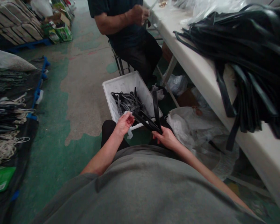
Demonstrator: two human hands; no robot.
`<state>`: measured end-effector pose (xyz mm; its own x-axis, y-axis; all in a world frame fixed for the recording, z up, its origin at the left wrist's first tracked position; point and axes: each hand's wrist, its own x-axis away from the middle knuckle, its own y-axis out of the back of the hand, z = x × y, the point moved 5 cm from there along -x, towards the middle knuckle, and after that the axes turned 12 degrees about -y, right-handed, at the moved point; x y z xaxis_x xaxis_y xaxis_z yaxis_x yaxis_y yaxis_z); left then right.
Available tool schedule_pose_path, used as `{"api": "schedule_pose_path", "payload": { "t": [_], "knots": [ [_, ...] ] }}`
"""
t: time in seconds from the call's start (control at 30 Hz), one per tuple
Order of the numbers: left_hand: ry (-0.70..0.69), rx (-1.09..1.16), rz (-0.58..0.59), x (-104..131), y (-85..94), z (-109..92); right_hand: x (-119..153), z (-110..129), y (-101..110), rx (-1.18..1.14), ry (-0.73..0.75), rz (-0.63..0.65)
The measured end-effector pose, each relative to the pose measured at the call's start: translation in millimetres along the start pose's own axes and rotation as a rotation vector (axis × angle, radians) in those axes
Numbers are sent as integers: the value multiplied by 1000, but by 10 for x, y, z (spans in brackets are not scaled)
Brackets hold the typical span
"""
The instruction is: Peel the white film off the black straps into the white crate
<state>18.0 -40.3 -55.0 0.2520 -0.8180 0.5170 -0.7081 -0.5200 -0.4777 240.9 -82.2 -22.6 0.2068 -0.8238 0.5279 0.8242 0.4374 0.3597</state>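
Note:
My right hand (165, 137) is closed around a folded bundle of flat black strips (156, 109), one end standing up and another reaching left. My left hand (124, 125) has its fingers curled in, with a small whitish piece (128, 113) at the tips, close to the end of the left-reaching strip. Whether that piece is joined to the strip I cannot tell. Beneath and beyond both hands stands a white plastic bin (112, 84), holding a tangle of black strips and clear plastic scraps (130, 101).
A long white table (189, 62) runs along the right, bearing a large heap of black strips (247, 40). A co-worker (128, 34) sits beyond the bin. Whitish sacks (191, 124) lie under the table. Pallets with bundled cords (7, 121) line the left.

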Motion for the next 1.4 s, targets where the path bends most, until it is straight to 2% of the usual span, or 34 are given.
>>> {"api": "schedule_pose_path", "payload": {
  "t": [0.2, 0.7, 1.0, 1.4],
  "knots": [
    [0, -19, 10, -18, 17, 17, -24, -19, 5, -1, 9, -33],
    [6, 11, 1, -38, 4, 35, -19, -26, -44, -16, 2, 4],
    [3, 17, 20, -22, -16, 12, 24, 48, -8, -43, 21, 5],
    [42, 23, 23, -40, -41, 63, -50, 13, -54, 27, -16, 37]
  ]
}}
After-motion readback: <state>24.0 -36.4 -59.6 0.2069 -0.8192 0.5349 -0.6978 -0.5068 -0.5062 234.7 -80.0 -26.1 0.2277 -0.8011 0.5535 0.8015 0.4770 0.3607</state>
